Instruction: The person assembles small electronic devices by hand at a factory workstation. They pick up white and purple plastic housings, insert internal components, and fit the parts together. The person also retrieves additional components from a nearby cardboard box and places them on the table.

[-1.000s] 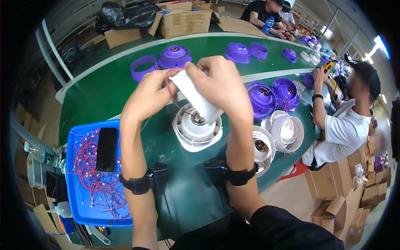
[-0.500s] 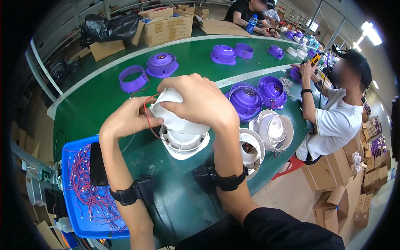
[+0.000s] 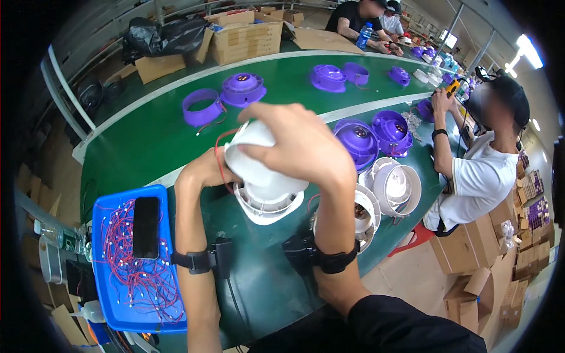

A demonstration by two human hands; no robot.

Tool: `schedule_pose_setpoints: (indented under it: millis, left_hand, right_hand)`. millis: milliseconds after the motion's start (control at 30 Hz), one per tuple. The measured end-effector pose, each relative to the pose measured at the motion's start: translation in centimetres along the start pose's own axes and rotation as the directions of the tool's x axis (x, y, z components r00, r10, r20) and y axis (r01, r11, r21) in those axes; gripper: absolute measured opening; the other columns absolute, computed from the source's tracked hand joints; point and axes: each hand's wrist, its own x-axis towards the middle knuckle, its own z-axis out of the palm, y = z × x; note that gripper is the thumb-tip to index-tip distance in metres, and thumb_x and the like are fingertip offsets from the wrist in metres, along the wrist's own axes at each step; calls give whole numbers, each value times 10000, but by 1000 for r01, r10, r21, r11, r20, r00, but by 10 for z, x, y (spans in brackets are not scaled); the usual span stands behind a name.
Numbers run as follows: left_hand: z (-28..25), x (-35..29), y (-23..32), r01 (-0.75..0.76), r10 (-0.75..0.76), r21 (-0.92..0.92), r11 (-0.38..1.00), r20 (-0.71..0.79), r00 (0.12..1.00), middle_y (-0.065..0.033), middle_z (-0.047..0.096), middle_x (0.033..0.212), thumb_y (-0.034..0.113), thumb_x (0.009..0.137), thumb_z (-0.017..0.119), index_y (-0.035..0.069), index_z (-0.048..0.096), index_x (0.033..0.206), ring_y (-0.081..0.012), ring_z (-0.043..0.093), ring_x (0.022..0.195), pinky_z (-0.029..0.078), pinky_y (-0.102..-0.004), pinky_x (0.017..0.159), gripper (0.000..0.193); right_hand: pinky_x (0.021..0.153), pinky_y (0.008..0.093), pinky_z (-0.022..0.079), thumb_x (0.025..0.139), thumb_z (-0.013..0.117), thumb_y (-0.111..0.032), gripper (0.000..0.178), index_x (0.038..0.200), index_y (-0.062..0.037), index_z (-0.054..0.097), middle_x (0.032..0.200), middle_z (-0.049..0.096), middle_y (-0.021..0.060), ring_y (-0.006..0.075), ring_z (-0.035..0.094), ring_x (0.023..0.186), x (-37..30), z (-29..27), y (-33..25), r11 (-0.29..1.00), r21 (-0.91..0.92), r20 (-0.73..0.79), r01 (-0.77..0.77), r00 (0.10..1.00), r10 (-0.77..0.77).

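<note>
At frame centre, the right hand [image 3: 300,142] is clasping a white ring [image 3: 259,167] over a white base [image 3: 262,216], apparently steadying it; the left hand [image 3: 210,167] is disappearing behind, grip impossible to tell.

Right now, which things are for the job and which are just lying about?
For the job:
- white ring, in the right hand
- red wire
- white base
- loose wires, probably

Probably lying about:
- phone
- black bag
- blue bottle

The fingers of the left hand [image 3: 210,167] are hidden behind the white part [image 3: 250,169], which the right hand [image 3: 303,144] partly covers. The right forearm [image 3: 336,220] hides one side of a housing [image 3: 369,219]. The lower edge cuts the sleeve [image 3: 406,323].
</note>
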Motion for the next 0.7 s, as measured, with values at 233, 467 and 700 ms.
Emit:
schedule_pose_setpoints:
  millis: [233,467,700]
  left_hand:
    - [-3,4,4,137,-145,111,984,68,987,-181,725,1007,282,688,793,59,702,1110,-326,685,942,528,-417,848,486]
    - [-1,0,10,146,-151,125,981,33,988,-161,731,1006,314,714,793,73,686,1166,-284,696,935,533,-379,836,524]
    - [0,1,8,138,-140,189,972,-2,990,-158,720,1058,378,690,815,97,680,1197,-304,683,986,526,-384,875,594]
  right_hand:
    - [844,402,523,795,719,-268,471,1190,-29,626,1016,697,228,368,687,928,-7,-5,12,999,12,104,-45,994,44]
    - [845,440,514,786,711,-229,430,1171,-48,649,985,695,251,407,674,945,-4,-11,6,1000,9,-28,-6,1000,6]
    - [823,414,523,777,736,-228,481,1200,-30,620,995,699,231,368,692,905,-2,-9,5,996,44,123,-74,990,68]
